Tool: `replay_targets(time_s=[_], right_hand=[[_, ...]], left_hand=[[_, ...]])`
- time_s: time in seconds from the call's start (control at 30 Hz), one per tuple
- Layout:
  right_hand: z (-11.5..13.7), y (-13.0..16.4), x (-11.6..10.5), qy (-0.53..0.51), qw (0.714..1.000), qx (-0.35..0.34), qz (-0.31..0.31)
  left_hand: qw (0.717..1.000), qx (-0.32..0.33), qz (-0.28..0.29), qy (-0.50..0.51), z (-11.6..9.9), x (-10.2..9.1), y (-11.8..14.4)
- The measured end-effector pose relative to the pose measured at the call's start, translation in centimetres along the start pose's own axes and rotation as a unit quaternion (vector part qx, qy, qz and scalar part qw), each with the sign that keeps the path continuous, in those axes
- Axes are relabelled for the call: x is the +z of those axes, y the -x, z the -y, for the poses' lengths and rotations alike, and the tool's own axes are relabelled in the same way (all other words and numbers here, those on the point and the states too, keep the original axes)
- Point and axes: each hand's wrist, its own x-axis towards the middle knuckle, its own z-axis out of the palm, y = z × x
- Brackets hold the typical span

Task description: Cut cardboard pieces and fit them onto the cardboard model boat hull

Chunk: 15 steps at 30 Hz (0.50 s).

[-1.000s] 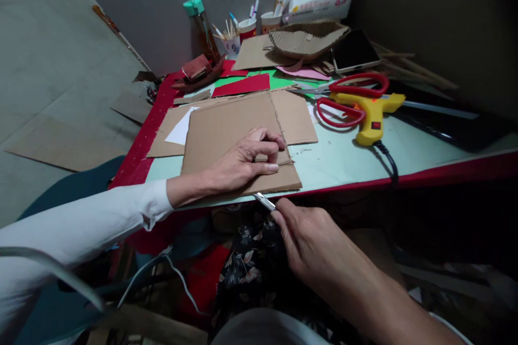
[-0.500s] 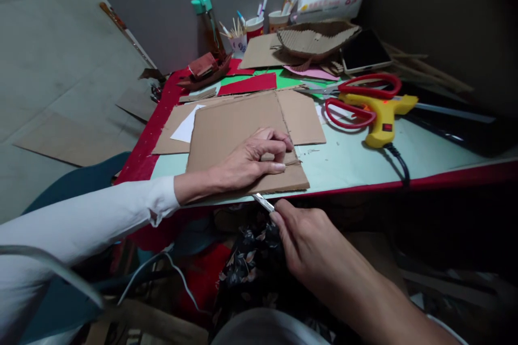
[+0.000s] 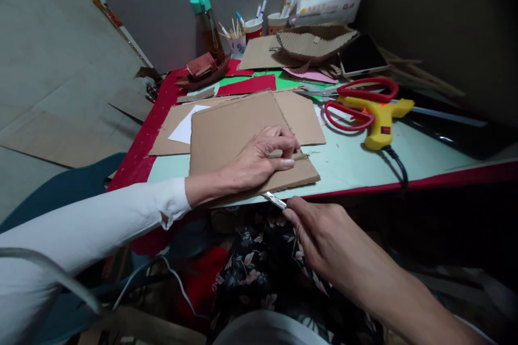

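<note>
My left hand (image 3: 270, 153) bears down on a brown cardboard sheet (image 3: 232, 129), its fingers curled near the right edge. By the fingertips a narrow raised strip of cardboard (image 3: 300, 157) shows; whether it is cut loose I cannot tell. My right hand (image 3: 313, 223) is closed round a slim silver utility knife (image 3: 275, 201). The knife's tip lies at the sheet's near edge, just over the table's front edge. Most of its handle is hidden in the palm. Another cardboard piece (image 3: 309, 118) and a white paper (image 3: 186, 125) lie underneath the sheet.
Red-handled scissors (image 3: 348, 117) and a yellow glue gun (image 3: 380, 126) with a black cord lie at right. Behind are a cardboard boat shape (image 3: 318, 46), a phone (image 3: 362, 56), a brown model boat (image 3: 204, 70), cups (image 3: 254, 29) of sticks and pens, and a bottle (image 3: 206, 24).
Both hands, the knife and the near part of the cardboard sheet have shifted slightly to the right. The sheet has turned a little, and each hand keeps its hold.
</note>
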Motion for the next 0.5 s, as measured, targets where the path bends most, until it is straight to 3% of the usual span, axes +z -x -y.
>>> replay_targets(time_s=[0.3, 0.5], right_hand=[[-0.6, 1.8, 0.4, -0.067, 0.997, 0.009, 0.030], [-0.3, 1.9, 0.4, -0.020, 0.999, 0.015, 0.042]], left_hand=[[1.000, 0.001, 0.000, -0.015, 0.2, 0.0, -0.3], [0.999, 0.001, -0.010, -0.041, 0.4, 0.1, -0.2]])
